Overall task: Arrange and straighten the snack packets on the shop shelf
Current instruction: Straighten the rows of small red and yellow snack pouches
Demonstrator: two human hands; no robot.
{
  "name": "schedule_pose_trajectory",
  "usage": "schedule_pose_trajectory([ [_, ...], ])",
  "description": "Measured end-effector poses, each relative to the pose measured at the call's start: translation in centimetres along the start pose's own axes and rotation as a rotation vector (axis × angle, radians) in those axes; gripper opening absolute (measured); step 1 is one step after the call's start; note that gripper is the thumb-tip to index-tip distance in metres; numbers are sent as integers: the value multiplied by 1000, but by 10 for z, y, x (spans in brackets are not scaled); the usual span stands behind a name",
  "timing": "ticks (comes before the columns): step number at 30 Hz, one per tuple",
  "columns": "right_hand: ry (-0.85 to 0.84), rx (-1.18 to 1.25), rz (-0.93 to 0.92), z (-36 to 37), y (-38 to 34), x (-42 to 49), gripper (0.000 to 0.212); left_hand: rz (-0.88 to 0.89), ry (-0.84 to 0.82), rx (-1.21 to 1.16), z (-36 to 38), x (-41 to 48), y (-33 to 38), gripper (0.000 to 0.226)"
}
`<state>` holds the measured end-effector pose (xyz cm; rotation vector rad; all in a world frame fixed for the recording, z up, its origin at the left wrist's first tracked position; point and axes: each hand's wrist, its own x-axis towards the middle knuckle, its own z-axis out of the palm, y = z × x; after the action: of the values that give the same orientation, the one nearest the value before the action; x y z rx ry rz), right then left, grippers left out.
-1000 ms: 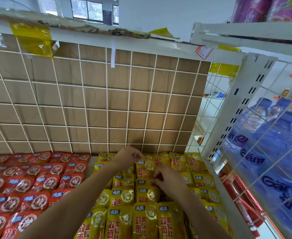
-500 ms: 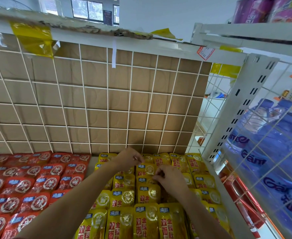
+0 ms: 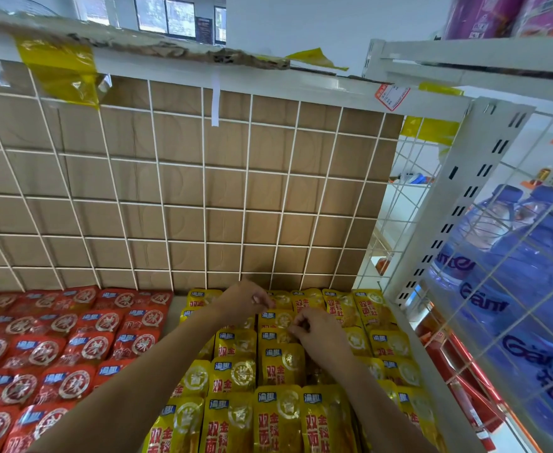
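Pinching yellow packet (image 3: 281, 319) in far rows with left grip (image 3: 245, 300) and right grip (image 3: 320, 333), fingers curled on it. Red packets (image 3: 72, 338) left, bottles (image 3: 513, 256) right.

Two blocks of snack packets lie in overlapping rows on the shelf (image 3: 178, 305): the left block (image 3: 72, 348) and the right block (image 3: 281, 416), with a narrow gap between them. The wire grid (image 3: 204, 204) stands behind both blocks, and the cardboard (image 3: 226, 188) stands behind the grid. The left hand (image 3: 242, 300) is at the rear rows of the right block. The right hand (image 3: 320, 331) is just in front of it, to its right. The upright post (image 3: 458, 204) stands right of the right block, with the water bottles (image 3: 529, 256) beyond it.
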<state>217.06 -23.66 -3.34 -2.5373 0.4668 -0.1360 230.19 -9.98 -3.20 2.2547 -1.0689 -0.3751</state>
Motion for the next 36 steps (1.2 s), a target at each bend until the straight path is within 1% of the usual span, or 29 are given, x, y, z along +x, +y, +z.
schedule_pose_trajectory([
  [7,2,10,-20,-1,0,-1,13,2,18,15,0,-4,5,18],
  [12,61,15,-56,-10,-1,-7,18,43,105,89,-3,-9,15,15],
  [14,26,-4,-77,-15,0,-11,18,50,51,114,-5,-12,19,14],
  [17,-84,-78,-102,-19,0,-18,18,80,-74,146,-4,-18,22,17],
  [20,-157,-100,-98,-17,0,-22,17,70,-142,205,1,-21,23,22],
  [23,-165,-42,-95,-14,1,-24,7,54,-147,198,4,-22,22,24],
  [26,-178,39,-73,-15,0,-28,12,59,-137,164,4,-24,24,22],
  [29,-186,71,-65,-16,1,-33,10,66,-129,150,5,-26,25,21],
  [32,-204,76,-69,-15,1,-37,15,71,-111,133,6,-27,24,20],
  [36,-222,67,-84,-15,-1,-39,11,87,-97,117,6,-28,24,19],
])
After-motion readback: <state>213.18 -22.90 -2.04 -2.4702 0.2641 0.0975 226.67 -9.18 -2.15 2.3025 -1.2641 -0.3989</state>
